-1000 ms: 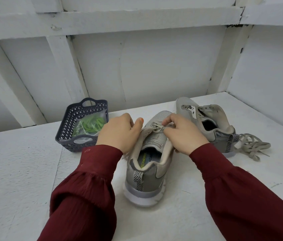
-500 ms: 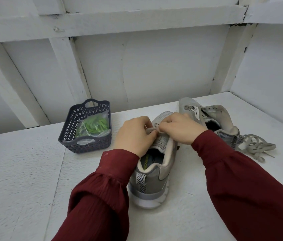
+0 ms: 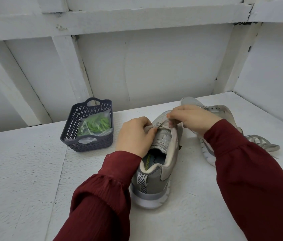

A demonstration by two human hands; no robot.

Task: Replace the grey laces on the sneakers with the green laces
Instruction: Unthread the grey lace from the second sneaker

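Note:
A grey sneaker (image 3: 156, 173) stands on the white table, heel toward me. My left hand (image 3: 133, 134) grips its upper left edge by the eyelets. My right hand (image 3: 192, 118) pinches the grey lace (image 3: 162, 122) and holds it taut above the tongue. The second grey sneaker (image 3: 212, 110) lies behind my right arm, unlaced, with a loose grey lace (image 3: 262, 144) piled beside it on the right. Green laces (image 3: 98, 123) lie in a clear bag inside a dark basket (image 3: 92, 145) at the left.
White wall panels with beams (image 3: 67, 70) close off the back and the right side of the table (image 3: 24, 171). The basket stands close to the left of the sneaker under my hands.
My right hand has risen a little toward the toe, drawing the grey lace out taut. My left hand has stayed on the shoe's left edge.

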